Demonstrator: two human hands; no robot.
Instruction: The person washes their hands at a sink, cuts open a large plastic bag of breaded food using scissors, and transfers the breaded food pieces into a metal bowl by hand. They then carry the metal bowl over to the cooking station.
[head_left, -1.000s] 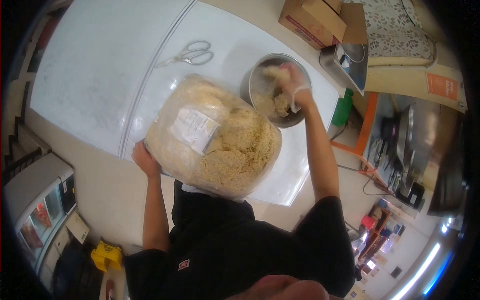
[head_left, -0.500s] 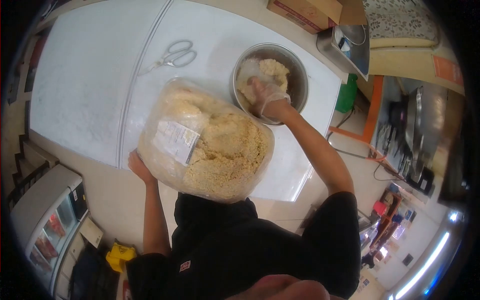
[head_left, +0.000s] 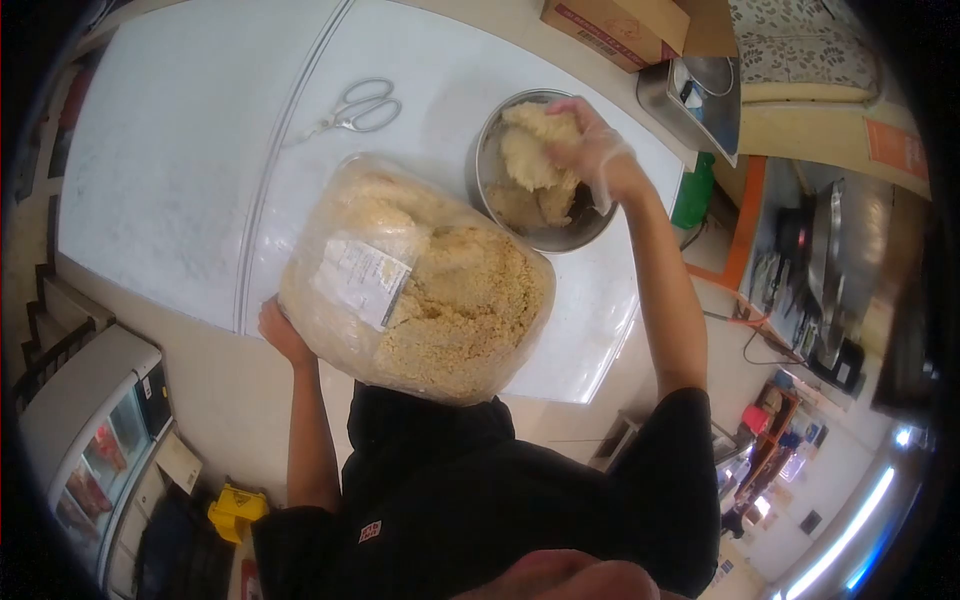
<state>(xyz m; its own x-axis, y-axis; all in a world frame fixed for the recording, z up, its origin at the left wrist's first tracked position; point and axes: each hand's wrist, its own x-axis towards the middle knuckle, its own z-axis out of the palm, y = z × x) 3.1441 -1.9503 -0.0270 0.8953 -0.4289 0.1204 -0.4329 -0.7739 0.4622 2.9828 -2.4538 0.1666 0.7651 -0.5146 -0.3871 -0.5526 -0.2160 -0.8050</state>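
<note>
A large clear plastic bag of pale yellow crumbs (head_left: 460,310) leans over the table's near edge against my body. My left hand (head_left: 284,334) grips its lower left side, with some fingers hidden by the bag. My right hand (head_left: 600,150), in a clear plastic glove, is over the round metal bowl (head_left: 483,190) to the right of the bag. Its fingers are closed on a large pale crumb-coated piece (head_left: 532,150), lifted at the bowl's far side. More coated pieces (head_left: 553,203) lie in the bowl beneath it.
Scissors (head_left: 362,106) lie on the white table (head_left: 180,150) beyond the bag. A cardboard box (head_left: 620,30) and a metal container (head_left: 690,100) stand at the far right. A yellow bucket (head_left: 237,512) is on the floor at lower left.
My right hand has moved from the bowl's near-middle up to its far right side, raising a coated piece. The bag has shifted slightly to the right, with my left hand still on it.
</note>
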